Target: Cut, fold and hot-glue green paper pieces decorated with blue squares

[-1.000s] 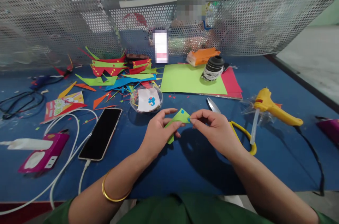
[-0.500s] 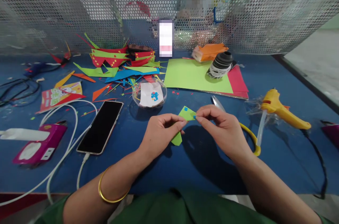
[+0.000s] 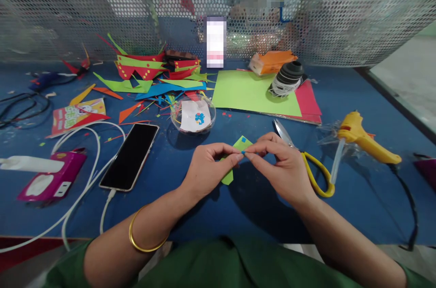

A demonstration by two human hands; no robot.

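My left hand [image 3: 213,165] pinches a cut piece of light green paper [image 3: 227,177] over the blue table. A small blue paper square [image 3: 244,140] lies on the piece's upper corner. Close against the left fingertips, my right hand [image 3: 281,161] pinches a second tiny blue square [image 3: 243,152] at the green paper's edge. Fingers cover the middle of the green piece. Just beyond and beside my right hand lie scissors [image 3: 318,174] with yellow handles.
Right of the scissors rests a yellow glue gun [image 3: 369,138]. A charging phone [image 3: 131,156] and white cables lie left. Behind are a clear bowl [image 3: 213,117], cut paper masks [image 3: 139,70], green sheets [image 3: 238,90] under a black, string-wrapped object [image 3: 288,79], and a perforated metal screen [image 3: 190,2].
My right fingertips have moved left, bringing the tiny blue square up to my left fingertips at the green paper. The view has tilted down slightly, so more of the scissors shows.
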